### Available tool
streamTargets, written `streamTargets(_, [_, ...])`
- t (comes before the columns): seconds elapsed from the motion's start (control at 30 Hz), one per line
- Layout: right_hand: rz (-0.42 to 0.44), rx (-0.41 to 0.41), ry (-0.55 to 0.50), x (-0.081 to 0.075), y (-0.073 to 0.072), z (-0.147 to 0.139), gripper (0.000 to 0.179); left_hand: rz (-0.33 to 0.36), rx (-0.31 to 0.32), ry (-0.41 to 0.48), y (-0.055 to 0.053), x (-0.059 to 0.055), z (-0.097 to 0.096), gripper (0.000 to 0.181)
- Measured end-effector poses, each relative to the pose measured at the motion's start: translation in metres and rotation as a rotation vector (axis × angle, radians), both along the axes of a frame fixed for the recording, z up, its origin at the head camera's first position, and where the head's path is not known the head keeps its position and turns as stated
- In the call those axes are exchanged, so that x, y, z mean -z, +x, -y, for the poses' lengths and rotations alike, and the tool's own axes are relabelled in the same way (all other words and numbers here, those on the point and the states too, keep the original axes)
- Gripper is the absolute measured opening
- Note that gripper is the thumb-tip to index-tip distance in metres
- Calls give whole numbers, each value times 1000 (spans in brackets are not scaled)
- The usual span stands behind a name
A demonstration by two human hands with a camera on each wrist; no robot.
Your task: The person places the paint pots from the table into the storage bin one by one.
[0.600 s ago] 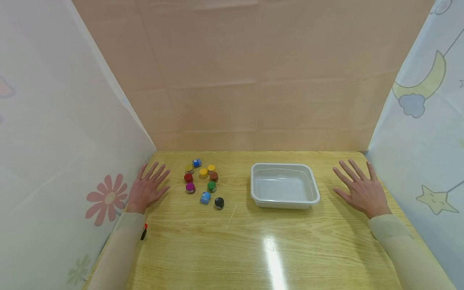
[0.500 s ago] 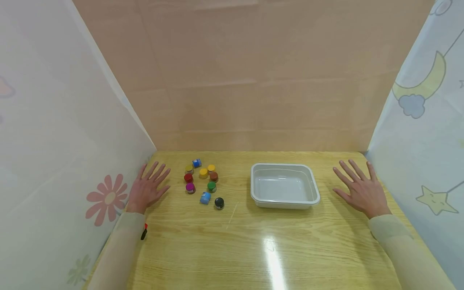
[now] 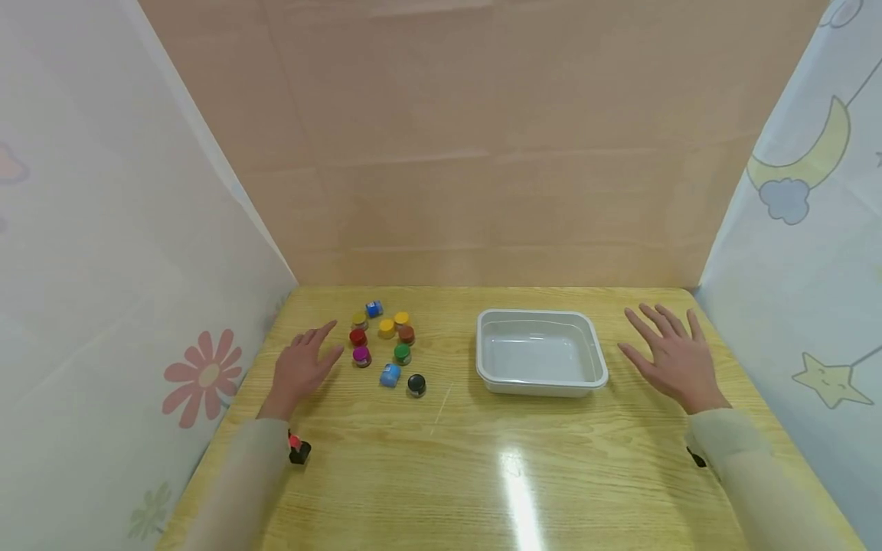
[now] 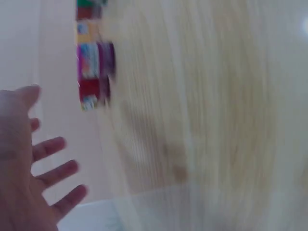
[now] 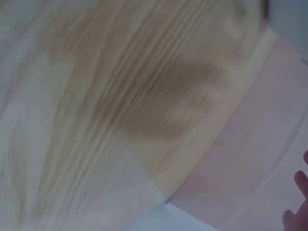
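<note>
My left hand holds nothing and hovers just left of a loose group of small jars with coloured lids. Nearest to its fingertips are a red-lidded jar and a purple-lidded jar; the left wrist view shows the purple jar with a printed label. Two light blue and dark blue jars lie tipped on their sides, the light blue jar in front and the dark blue jar behind. My right hand, fingers spread and holding nothing, is raised to the right of a white rectangular tub.
A green-lidded jar, a black-lidded jar, a brown-lidded jar and yellow-lidded jars complete the group on the wooden table. Patterned white sheets flank both sides, and a tan panel stands behind.
Both hands have lifted and moved inward: my left hand rightward toward the jars, turning as it goes, my right hand slightly left toward the tub. The jars and tub stay in place.
</note>
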State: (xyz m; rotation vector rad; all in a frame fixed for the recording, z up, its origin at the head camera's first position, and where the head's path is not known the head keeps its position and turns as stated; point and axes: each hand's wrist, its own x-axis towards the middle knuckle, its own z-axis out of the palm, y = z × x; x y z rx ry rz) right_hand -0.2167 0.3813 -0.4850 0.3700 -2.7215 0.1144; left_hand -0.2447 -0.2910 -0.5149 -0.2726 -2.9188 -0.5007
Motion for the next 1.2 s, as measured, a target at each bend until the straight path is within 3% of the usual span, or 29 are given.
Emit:
streamTargets(0.27, [153, -11, -388, 7, 6, 26, 60, 164, -18, 323, 10, 9, -18, 55])
streamTargets(0.47, [252, -40, -593, 15, 9, 39, 55, 216, -2, 464, 12, 11, -26, 52])
streamTargets(0.83, [301, -25, -806, 30, 8, 59, 49, 241, -17, 507, 9, 20, -41, 46])
streamTargets(1.2, [230, -31, -926, 45, 7, 66, 45, 230, -50, 495, 6, 26, -48, 42])
